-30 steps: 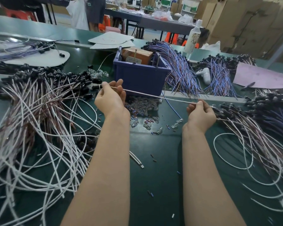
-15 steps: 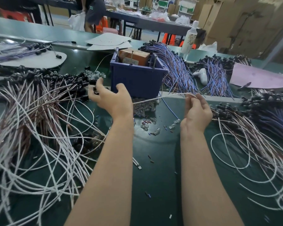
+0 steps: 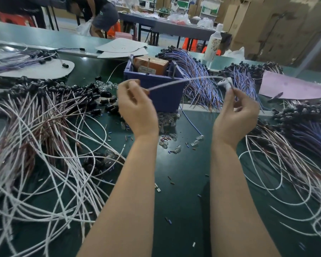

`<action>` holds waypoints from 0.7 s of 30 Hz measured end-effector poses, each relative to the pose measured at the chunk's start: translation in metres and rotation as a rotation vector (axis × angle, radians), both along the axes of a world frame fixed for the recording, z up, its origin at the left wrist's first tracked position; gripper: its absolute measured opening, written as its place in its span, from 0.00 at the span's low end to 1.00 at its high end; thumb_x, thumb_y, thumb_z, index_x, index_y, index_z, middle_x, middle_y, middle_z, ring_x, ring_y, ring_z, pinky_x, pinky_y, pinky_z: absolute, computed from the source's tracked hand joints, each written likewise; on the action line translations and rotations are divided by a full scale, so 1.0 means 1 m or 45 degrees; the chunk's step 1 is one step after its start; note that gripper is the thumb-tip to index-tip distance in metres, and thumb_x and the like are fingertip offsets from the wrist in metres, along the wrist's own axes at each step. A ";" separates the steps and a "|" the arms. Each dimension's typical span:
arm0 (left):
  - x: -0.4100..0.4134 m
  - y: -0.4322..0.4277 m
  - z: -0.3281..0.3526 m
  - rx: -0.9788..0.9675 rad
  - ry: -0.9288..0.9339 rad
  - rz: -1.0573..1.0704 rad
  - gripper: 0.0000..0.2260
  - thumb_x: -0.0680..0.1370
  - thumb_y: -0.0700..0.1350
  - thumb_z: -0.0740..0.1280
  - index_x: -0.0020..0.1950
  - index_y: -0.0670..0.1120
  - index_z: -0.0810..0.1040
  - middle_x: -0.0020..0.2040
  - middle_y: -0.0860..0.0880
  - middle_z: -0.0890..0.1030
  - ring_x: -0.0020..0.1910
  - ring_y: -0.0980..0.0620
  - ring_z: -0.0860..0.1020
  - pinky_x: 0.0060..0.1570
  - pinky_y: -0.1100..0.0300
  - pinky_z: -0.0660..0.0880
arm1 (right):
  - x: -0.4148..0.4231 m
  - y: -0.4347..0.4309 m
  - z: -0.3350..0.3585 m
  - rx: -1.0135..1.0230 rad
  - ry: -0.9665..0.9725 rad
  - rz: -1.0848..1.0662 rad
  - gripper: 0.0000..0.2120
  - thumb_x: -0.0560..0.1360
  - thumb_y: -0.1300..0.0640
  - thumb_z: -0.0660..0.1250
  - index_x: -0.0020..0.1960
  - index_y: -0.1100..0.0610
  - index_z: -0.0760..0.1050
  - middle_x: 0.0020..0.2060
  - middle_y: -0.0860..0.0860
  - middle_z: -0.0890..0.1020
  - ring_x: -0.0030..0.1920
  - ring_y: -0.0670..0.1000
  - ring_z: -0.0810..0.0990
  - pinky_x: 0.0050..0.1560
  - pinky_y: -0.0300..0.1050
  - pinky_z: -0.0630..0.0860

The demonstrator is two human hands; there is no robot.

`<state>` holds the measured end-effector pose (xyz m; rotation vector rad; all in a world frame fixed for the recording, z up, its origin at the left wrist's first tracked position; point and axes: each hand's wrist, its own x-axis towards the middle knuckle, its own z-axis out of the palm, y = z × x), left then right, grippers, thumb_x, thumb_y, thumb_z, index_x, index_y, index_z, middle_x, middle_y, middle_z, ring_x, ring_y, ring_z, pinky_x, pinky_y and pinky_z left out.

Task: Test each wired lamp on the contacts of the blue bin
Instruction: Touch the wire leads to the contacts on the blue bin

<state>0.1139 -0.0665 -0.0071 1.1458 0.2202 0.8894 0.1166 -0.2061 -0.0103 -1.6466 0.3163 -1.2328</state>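
Observation:
One white wired lamp point(image 3: 176, 82) stretches in an arc between my two hands, in front of the blue bin point(image 3: 163, 95). My left hand point(image 3: 137, 110) pinches one end of the wire near the bin's left front corner. My right hand point(image 3: 235, 115) pinches the other end, raised right of the bin. The lamp's head is blurred and I cannot tell which end it is on. Metal contact pins point(image 3: 148, 66) stick up from the bin, beside an orange box point(image 3: 151, 65) inside it.
Heaps of white-wired lamps lie on the left point(image 3: 41, 130) and right point(image 3: 295, 164). Blue-wired bundles point(image 3: 198, 82) fan out behind the bin. Loose glass bulbs point(image 3: 167, 143) and small bits dot the green table point(image 3: 183, 201). A bottle point(image 3: 214, 44) stands at the back, and a person bends over at the far table.
Both hands rose and swung right with the wire. The left hand came from the left heap to the bin's front, and the wire now bows upward between the hands.

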 end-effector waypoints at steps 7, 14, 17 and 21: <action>0.011 0.015 -0.011 -0.506 0.329 -0.276 0.06 0.80 0.40 0.59 0.47 0.46 0.74 0.39 0.52 0.78 0.34 0.56 0.71 0.33 0.65 0.67 | -0.019 0.008 0.038 0.214 -0.178 0.426 0.08 0.78 0.56 0.65 0.48 0.61 0.79 0.30 0.45 0.78 0.29 0.40 0.73 0.35 0.34 0.70; 0.004 0.001 -0.010 0.054 0.274 -0.936 0.10 0.80 0.47 0.64 0.40 0.47 0.79 0.27 0.57 0.77 0.22 0.62 0.67 0.24 0.69 0.63 | -0.018 0.032 0.029 0.075 0.643 1.147 0.10 0.79 0.59 0.63 0.42 0.62 0.78 0.26 0.51 0.78 0.20 0.41 0.68 0.22 0.31 0.66; 0.003 0.002 -0.014 0.123 0.402 -0.971 0.10 0.80 0.45 0.63 0.40 0.46 0.78 0.24 0.57 0.76 0.21 0.63 0.71 0.27 0.66 0.64 | -0.010 0.037 0.017 -0.119 0.739 1.062 0.10 0.79 0.57 0.64 0.42 0.60 0.79 0.26 0.51 0.77 0.21 0.41 0.70 0.24 0.33 0.69; 0.006 0.006 -0.014 0.140 0.434 -1.015 0.09 0.79 0.48 0.65 0.43 0.46 0.81 0.32 0.52 0.80 0.27 0.57 0.75 0.33 0.63 0.73 | -0.003 0.038 0.012 -0.251 0.875 1.065 0.09 0.78 0.59 0.64 0.44 0.62 0.79 0.32 0.56 0.80 0.25 0.46 0.75 0.31 0.38 0.76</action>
